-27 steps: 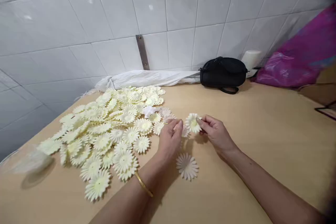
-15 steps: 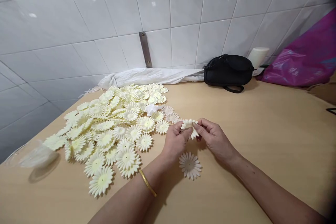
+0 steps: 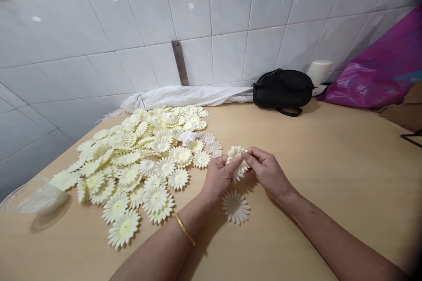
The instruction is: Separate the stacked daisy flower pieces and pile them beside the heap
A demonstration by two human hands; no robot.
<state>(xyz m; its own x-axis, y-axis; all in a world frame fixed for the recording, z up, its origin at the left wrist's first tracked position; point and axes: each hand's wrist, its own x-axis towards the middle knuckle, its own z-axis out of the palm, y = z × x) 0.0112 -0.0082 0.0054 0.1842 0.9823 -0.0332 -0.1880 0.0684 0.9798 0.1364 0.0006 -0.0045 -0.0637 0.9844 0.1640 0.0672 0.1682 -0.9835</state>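
Between both hands is a pale daisy-shaped flower piece [image 3: 236, 153], its petals standing up toward the wall. My left hand [image 3: 218, 176] is closed on its left side, thumb across the petals. At its right edge my right hand [image 3: 267, 170] pinches a petal between thumb and fingers. A whitish flower piece [image 3: 236, 207] lies flat on the table just below the hands. To the left spreads a large heap of pale yellow flower pieces [image 3: 130, 158], with two whiter flower pieces [image 3: 213, 148] at its right edge.
A black zip case [image 3: 283, 93] and a white bottle [image 3: 319, 72] stand by the tiled wall. White cloth [image 3: 194, 95] runs along the table's back edge. A purple plastic bag [image 3: 372, 74] is at the right, a clear plastic piece [image 3: 46, 199] at the left.
The held flower piece has been tilted more upright, showing more of its petals. My right hand's grip has shifted slightly along its edge. The whole view has moved slightly.
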